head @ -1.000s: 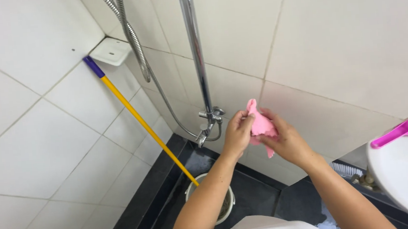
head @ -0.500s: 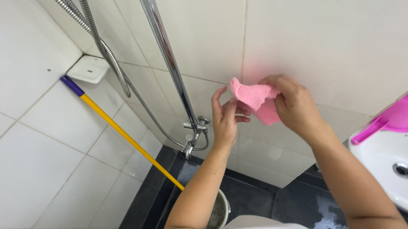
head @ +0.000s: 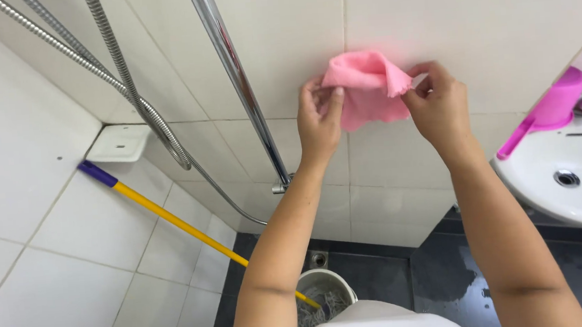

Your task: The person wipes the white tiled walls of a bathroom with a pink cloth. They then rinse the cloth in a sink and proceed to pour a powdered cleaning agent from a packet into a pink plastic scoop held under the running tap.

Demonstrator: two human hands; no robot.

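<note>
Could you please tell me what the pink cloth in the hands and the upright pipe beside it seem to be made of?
Pink cloth: soft fabric, likely microfibre; matte, folds limply. Upright pipe: metal, probably chromed; mirror-bright, reflecting the tiles.

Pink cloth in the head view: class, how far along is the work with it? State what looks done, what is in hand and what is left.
Done: the pink cloth is up at the white wall tiles. In hand: the left hand and right hand each pinch an edge, spreading it; it is bunched, not flat. Left: no wiped patch shows on the tiles, so the wiping itself looks unstarted. The mop stands unused in its bucket.
</note>
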